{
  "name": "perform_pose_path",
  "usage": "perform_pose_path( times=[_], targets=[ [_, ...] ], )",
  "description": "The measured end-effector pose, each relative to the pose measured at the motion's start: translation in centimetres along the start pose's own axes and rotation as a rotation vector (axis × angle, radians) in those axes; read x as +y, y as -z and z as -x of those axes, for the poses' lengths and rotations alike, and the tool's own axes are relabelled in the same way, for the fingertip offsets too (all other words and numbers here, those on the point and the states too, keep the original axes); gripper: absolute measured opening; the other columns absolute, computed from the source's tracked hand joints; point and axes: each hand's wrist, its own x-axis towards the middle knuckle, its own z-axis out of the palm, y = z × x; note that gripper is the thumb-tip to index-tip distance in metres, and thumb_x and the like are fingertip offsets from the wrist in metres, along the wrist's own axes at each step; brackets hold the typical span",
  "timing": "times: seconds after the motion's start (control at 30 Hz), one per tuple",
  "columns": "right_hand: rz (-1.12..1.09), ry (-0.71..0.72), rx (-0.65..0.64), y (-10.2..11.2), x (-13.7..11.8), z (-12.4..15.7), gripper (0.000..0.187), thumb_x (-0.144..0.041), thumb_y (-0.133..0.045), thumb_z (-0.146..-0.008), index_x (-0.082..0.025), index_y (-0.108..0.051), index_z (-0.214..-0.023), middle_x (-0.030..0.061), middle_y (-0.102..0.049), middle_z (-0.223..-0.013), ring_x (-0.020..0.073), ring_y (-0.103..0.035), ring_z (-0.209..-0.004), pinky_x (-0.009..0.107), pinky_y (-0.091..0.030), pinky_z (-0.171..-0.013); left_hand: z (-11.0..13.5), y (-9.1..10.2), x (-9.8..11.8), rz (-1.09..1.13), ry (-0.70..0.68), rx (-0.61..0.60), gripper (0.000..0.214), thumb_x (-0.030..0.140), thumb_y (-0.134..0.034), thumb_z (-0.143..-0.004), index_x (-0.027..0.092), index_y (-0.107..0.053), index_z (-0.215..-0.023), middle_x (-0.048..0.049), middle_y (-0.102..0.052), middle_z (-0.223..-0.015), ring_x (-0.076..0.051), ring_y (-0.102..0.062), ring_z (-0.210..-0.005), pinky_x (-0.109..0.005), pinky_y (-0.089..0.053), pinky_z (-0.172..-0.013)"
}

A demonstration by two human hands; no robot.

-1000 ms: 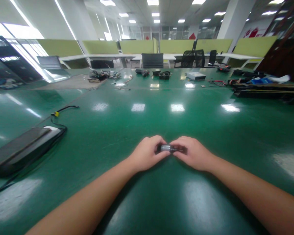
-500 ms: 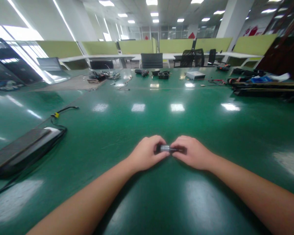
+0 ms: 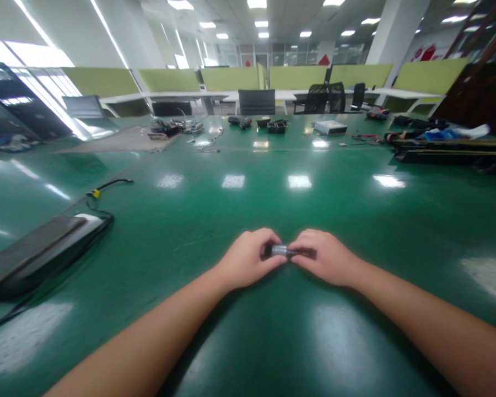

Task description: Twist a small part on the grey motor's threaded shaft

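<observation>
Between my two hands, low over the green tabletop, lies a small dark cylinder with a silver middle; its exact kind is too small and blurred to tell. My left hand pinches its left end between thumb and fingers. The right end, thin and dark, is gripped by the thumb and fingertips of my right hand. It is held level, pointing left to right, and both ends are partly covered by the fingers.
A long dark device with a cable lies at the left. Along the far side are cable clutter, black parts and a white box. Dark flat bars are piled at the far right. Chairs stand beyond the table.
Almost nothing differs. Both hands keep their grip on the small cylinder in the same place, and the view has shifted only very slightly.
</observation>
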Motion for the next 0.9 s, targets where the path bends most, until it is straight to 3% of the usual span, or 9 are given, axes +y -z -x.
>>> perform_pose_path(
  times=[0.9],
  targets=[
    [-0.001,0.021,0.015,0.41,-0.20,0.17,0.013,-0.019,-0.070,-0.085,-0.019,-0.076,-0.097,0.0057,-0.071,-0.088,0.0184,-0.061,-0.081,0.032,-0.048,-0.076,0.06,0.09,-0.29,0.020,0.008,0.001,0.025,0.041,-0.071,-0.087,0.021,-0.068,-0.099,0.0005,-0.066,-0.080,-0.015,-0.059,-0.069,-0.027,-0.041,-0.062]
  ],
)
